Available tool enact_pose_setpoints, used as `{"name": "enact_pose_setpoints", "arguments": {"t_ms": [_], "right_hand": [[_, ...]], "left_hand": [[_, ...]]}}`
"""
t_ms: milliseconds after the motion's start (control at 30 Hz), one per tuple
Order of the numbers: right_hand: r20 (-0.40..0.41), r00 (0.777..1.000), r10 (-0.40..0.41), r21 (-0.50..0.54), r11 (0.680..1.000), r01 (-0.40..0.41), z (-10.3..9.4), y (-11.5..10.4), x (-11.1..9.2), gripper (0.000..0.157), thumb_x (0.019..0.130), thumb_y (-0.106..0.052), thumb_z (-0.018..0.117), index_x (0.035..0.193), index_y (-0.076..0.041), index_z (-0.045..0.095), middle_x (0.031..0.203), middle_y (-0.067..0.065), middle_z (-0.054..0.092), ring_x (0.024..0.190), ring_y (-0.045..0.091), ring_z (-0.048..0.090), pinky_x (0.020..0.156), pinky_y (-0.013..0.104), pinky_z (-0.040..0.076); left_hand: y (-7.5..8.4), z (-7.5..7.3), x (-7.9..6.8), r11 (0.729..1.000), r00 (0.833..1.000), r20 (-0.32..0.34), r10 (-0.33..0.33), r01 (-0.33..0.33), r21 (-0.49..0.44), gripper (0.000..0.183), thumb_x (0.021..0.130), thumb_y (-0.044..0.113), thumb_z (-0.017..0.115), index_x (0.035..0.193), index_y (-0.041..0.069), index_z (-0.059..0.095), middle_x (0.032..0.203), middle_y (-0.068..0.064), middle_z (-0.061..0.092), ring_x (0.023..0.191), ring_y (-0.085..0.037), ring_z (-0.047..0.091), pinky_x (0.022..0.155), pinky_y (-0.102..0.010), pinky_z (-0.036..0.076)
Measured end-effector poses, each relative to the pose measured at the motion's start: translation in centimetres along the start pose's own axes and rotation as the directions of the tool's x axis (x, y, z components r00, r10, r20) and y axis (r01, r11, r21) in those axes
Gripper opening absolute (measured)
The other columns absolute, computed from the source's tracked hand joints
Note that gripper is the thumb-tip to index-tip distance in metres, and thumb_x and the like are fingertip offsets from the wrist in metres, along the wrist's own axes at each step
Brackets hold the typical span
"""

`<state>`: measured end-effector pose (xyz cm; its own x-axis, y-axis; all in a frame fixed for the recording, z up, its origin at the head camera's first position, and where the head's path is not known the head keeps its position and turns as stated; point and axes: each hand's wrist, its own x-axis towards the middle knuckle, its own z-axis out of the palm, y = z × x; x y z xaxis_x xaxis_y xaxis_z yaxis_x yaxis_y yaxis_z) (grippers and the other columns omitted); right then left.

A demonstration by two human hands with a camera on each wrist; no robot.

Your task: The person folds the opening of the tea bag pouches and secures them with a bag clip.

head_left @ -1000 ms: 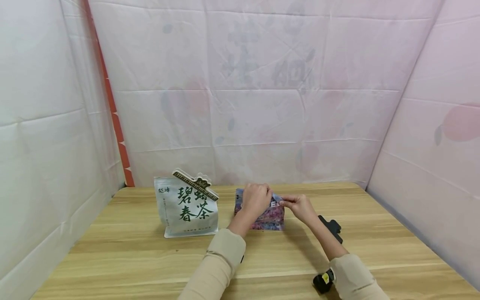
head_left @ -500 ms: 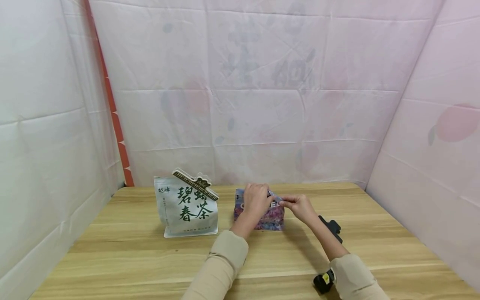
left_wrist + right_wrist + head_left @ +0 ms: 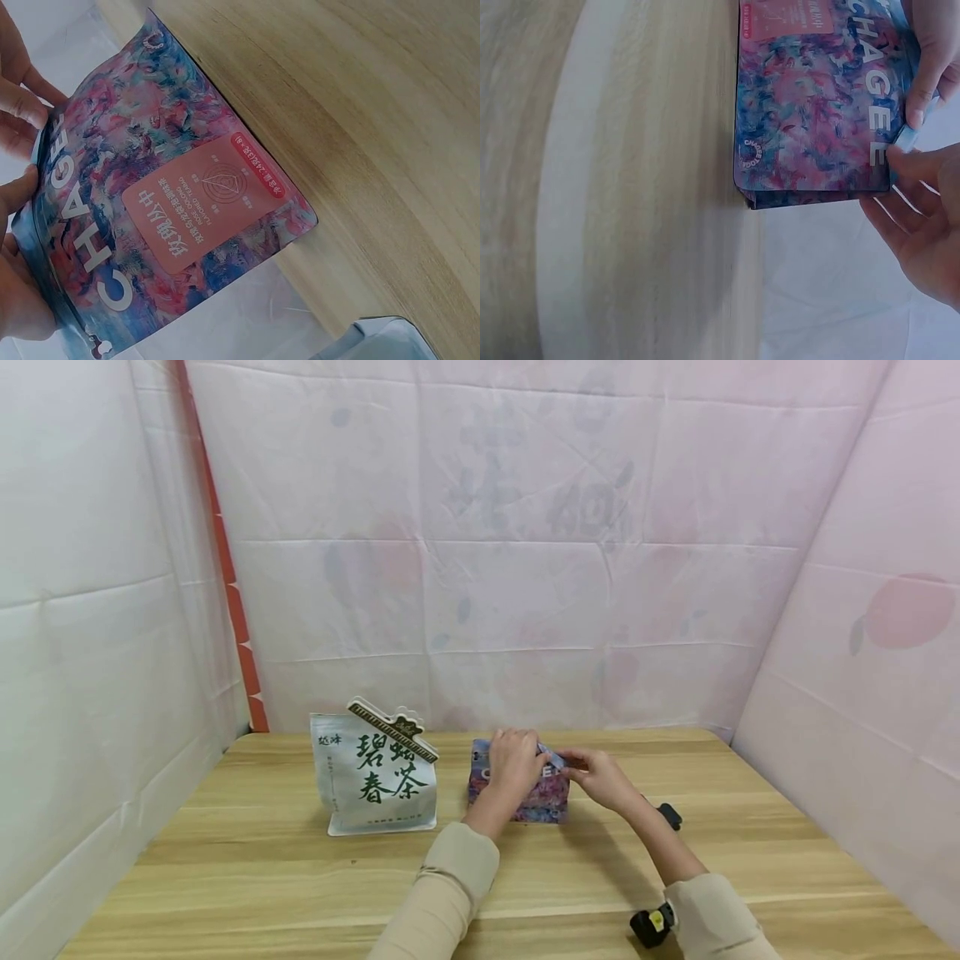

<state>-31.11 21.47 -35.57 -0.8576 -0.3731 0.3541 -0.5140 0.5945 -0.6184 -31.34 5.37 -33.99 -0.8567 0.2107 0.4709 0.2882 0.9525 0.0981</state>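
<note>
A tea pouch (image 3: 546, 793) with a pink, purple and blue painted pattern and white "CHAGEE" lettering stands on the table. My left hand (image 3: 514, 767) grips its top edge near the middle; in the left wrist view that thumb lies on the front. At the top right corner, my right hand (image 3: 602, 777) pinches the edge, its thumb in front and the other fingers behind in the right wrist view. Between the two hands a strip of the pouch's top (image 3: 552, 757) is folded over. The left hand hides part of the lettering in the head view.
To the left stands a white tea bag (image 3: 348, 793) with green characters, a large patterned clip (image 3: 393, 729) slanting across its top right corner. A black clip (image 3: 670, 816) lies right of the pouch, partly behind the right forearm. Cloth walls (image 3: 510, 602) enclose the wooden table (image 3: 247, 877).
The right forearm has shifted a little and now covers more of the black clip. My right fingers have moved slightly at the pouch's corner. The left hand keeps its grip, almost unmoved.
</note>
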Motion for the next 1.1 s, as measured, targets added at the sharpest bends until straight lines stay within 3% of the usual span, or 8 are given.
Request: {"name": "enact_pose_setpoints", "arguments": {"t_ms": [200,400,733,900,1100], "right_hand": [[-0.003,1.000,0.009,-0.020,1.000,-0.009,0.1,-0.2,0.5,0.022,0.092,-0.004,0.055,0.108,0.009,0.062,0.098,0.019,0.064,0.085,0.028,0.062,0.068,0.036,0.051],[-0.062,0.998,0.021,-0.102,0.994,-0.027,0.5,-0.4,0.9,0.013,0.090,-0.004,0.057,0.095,0.003,0.066,0.082,0.008,0.065,0.071,0.021,0.060,0.058,0.033,0.047],[-0.139,0.987,0.080,-0.107,0.990,-0.095,1.2,-0.9,1.1,0.010,0.088,-0.001,0.058,0.089,0.003,0.068,0.076,0.008,0.065,0.063,0.024,0.058,0.052,0.031,0.040],[-0.115,0.992,0.060,-0.106,0.992,-0.072,1.0,-0.8,1.0,0.011,0.089,-0.002,0.058,0.090,0.003,0.067,0.078,0.008,0.066,0.065,0.020,0.058,0.054,0.031,0.043],[-0.001,1.000,0.008,-0.032,0.999,-0.008,0.1,-0.4,0.6,0.016,0.091,-0.004,0.056,0.101,0.005,0.064,0.091,0.013,0.065,0.082,0.026,0.062,0.066,0.036,0.050]], "left_hand": [[0.0,-0.1,-0.1,1.000,1.000,-0.012,-0.001,0.001,-0.014,0.024,0.081,0.044,0.066,0.090,0.021,0.066,0.076,0.011,0.061,0.072,-0.009,0.053,0.064,-0.023,0.032],[-0.1,-0.1,-0.1,1.000,1.000,-0.016,0.002,-0.003,-0.029,0.025,0.082,0.044,0.066,0.091,0.021,0.067,0.079,0.011,0.061,0.073,-0.009,0.054,0.064,-0.024,0.033],[-0.6,-0.3,-0.2,0.998,1.000,0.010,0.029,-0.028,-0.056,0.027,0.081,0.048,0.065,0.091,0.022,0.066,0.075,0.011,0.059,0.069,-0.009,0.051,0.062,-0.023,0.030],[-0.5,-0.2,-0.2,0.999,1.000,0.015,0.013,-0.013,-0.036,0.028,0.081,0.048,0.065,0.091,0.022,0.067,0.076,0.011,0.059,0.070,-0.009,0.052,0.064,-0.024,0.032],[-0.2,-0.2,0.0,1.000,0.999,0.038,0.009,-0.008,-0.022,0.028,0.083,0.047,0.063,0.094,0.022,0.067,0.077,0.010,0.060,0.074,-0.010,0.054,0.067,-0.024,0.034]]}}
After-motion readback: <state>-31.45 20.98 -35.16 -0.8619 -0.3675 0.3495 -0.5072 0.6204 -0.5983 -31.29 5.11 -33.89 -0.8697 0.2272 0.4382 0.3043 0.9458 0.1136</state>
